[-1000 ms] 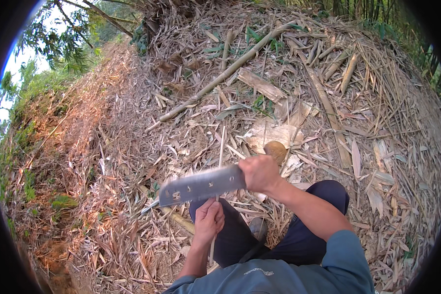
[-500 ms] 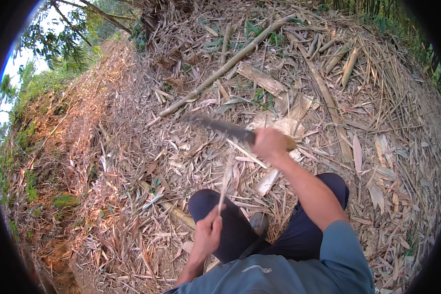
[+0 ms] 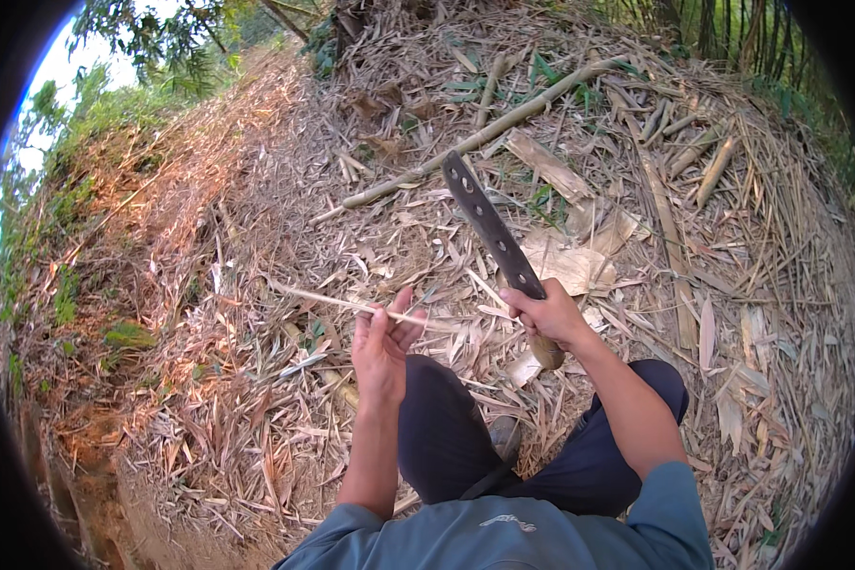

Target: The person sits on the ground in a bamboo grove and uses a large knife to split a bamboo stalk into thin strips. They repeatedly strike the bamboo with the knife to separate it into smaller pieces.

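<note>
In my right hand (image 3: 553, 318) is the handle of a machete, its wooden butt (image 3: 546, 351) showing below the fist. The dark, straight blade (image 3: 489, 223) has a row of holes and points away from me, slightly left, above the litter. My left hand (image 3: 382, 353) pinches a thin, pale stick (image 3: 328, 299) between thumb and fingers, with the other fingers partly spread. The stick lies nearly level across that hand, one end to the left, the other toward the machete. Blade and stick are apart.
Dry leaves and bamboo husks cover the sloping ground. A long bamboo pole (image 3: 484, 135) lies slantwise beyond the blade, near a flat piece of wood (image 3: 549, 166). Cut bamboo pieces (image 3: 717, 171) lie at far right. My bent knees (image 3: 442, 418) are below my hands.
The machete has swung from pointing left to pointing away from me. My left hand has moved forward, and its stick has turned from upright to nearly level. The whole view has shifted slightly.
</note>
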{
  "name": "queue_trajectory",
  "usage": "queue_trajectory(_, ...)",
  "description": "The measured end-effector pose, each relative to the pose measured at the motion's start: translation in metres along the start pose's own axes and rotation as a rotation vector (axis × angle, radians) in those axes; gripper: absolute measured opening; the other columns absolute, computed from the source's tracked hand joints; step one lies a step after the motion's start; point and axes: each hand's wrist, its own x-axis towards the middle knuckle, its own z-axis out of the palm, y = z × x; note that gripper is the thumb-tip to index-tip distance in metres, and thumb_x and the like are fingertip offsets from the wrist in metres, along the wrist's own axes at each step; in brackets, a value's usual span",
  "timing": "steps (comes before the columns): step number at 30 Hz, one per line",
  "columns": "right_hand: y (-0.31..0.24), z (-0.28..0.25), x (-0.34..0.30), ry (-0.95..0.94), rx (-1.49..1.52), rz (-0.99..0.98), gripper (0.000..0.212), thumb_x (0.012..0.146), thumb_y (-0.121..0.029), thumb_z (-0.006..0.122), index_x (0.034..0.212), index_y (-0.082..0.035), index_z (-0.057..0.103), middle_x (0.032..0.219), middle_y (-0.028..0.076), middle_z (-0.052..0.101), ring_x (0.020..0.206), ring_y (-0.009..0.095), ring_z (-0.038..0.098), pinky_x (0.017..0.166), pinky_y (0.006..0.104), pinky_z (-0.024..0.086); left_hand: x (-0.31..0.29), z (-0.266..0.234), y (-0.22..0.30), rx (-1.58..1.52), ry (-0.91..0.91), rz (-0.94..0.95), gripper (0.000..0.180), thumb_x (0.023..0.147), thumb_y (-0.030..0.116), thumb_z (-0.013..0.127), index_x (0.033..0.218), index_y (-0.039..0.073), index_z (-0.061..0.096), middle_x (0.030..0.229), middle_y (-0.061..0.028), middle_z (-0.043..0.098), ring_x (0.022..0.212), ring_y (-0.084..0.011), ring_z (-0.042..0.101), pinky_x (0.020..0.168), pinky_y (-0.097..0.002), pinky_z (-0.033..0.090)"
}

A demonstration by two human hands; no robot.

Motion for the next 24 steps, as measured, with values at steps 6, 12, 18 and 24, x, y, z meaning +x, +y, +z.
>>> queue_trajectory(6,0.003,0.000,-0.004,-0.146,0.254,-0.124,0.057,0.094,-0.054,0.065,0.089,0.002,0.060,0.065,0.005,0.058,0.048,0.008,0.045,0.047,0.0260,0.040,-0.002,-0.001,-0.007,-0.182,0.060,0.013,0.006,0.104,0.013,0.050,0.108,0.009,0.050,0.138,-0.0263,0.054,0.112,-0.0357,0.066,0.089,-0.0359,0.063)
queue_trajectory(12,-0.015,0.001,-0.019,-0.113,0.466,-0.197,0.036,0.095,-0.035,0.070,0.094,-0.001,0.058,0.073,0.006,0.059,0.051,0.007,0.046,0.047,0.0250,0.042,-0.016,0.003,-0.028,-0.268,0.081,0.026,0.004,0.103,0.011,0.053,0.106,0.009,0.051,0.141,-0.0250,0.052,0.124,-0.0372,0.059,0.097,-0.0346,0.060)
queue_trajectory(18,-0.011,-0.018,-0.009,0.012,0.575,-0.224,0.019,0.090,-0.015,0.074,0.086,-0.005,0.058,0.062,0.000,0.052,0.050,0.011,0.050,0.047,0.0277,0.043,-0.040,0.015,-0.034,-0.119,-0.079,-0.106,0.007,0.104,0.018,0.053,0.108,0.013,0.054,0.143,-0.0226,0.051,0.123,-0.0379,0.060,0.095,-0.0365,0.059)
queue_trajectory(24,-0.022,-0.056,-0.012,0.058,0.589,-0.212,0.017,0.089,-0.012,0.073,0.086,-0.005,0.059,0.062,0.001,0.049,0.050,0.013,0.050,0.049,0.0296,0.046,-0.083,0.015,-0.004,0.524,-0.670,-0.557,0.022,0.103,0.016,0.054,0.119,0.000,0.055,0.129,-0.0202,0.064,0.112,-0.0293,0.068,0.086,-0.0369,0.059)
